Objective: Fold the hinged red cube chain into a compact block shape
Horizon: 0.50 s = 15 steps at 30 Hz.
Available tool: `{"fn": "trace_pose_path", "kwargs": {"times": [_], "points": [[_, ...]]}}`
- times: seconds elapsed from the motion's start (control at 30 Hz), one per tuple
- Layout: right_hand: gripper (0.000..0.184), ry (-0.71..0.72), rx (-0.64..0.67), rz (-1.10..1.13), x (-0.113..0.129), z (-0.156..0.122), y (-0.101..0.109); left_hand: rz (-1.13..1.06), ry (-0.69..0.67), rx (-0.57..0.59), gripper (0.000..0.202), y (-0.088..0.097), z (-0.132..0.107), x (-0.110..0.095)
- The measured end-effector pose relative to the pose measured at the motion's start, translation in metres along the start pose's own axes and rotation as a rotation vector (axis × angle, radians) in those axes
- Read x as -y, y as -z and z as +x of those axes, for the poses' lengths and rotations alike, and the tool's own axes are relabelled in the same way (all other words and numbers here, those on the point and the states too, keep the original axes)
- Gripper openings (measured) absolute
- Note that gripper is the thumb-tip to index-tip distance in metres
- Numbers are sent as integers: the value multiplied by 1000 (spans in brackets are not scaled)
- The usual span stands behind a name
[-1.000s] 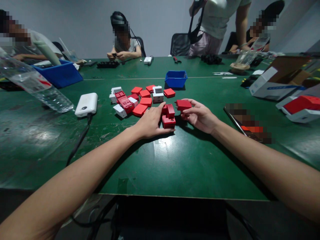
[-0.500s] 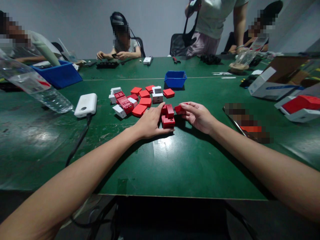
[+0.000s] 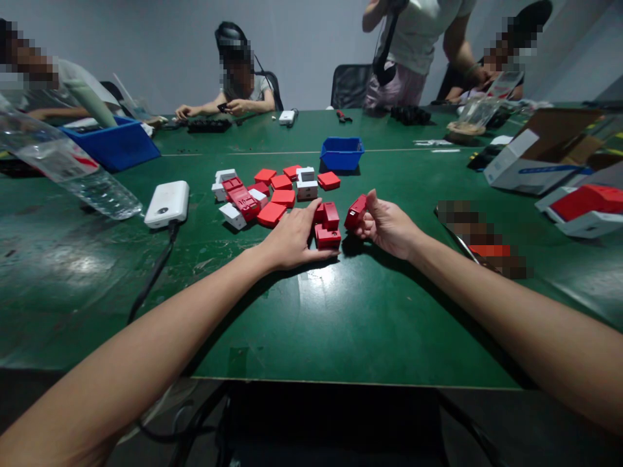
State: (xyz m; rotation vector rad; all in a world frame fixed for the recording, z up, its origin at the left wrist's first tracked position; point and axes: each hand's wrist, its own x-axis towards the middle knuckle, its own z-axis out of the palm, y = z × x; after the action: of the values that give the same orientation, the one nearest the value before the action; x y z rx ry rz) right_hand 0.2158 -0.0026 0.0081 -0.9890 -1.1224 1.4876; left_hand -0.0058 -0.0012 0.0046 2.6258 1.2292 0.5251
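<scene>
L grip (image 3: 291, 241) was round the red blocks (image 3: 328, 226) on the table (image 3: 311, 331), R grip (image 3: 388, 227) pinching a tilted red pc (image 3: 355, 213) just beside, prob. for checking/orienting, so next move seemingly req'd steady L & controlled R.

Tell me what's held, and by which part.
Right hand: a red piece, pinched at the edge nearest the palm. Left hand: the red blocks, cupped around their left side.
</scene>
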Motion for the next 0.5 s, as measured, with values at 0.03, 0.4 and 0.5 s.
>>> {"fn": "trace_pose_path", "kwargs": {"times": [0.03,0.4,0.5], "points": [[61,10,6,0,0,0,0,0,1,1,110,0,0,0],[50,-12,13,24,-2,-1,2,-15,5,-9,109,-1,0,1],[47,-16,26,51,-2,0,1,-2,7,-7,110,-1,0,0]]}}
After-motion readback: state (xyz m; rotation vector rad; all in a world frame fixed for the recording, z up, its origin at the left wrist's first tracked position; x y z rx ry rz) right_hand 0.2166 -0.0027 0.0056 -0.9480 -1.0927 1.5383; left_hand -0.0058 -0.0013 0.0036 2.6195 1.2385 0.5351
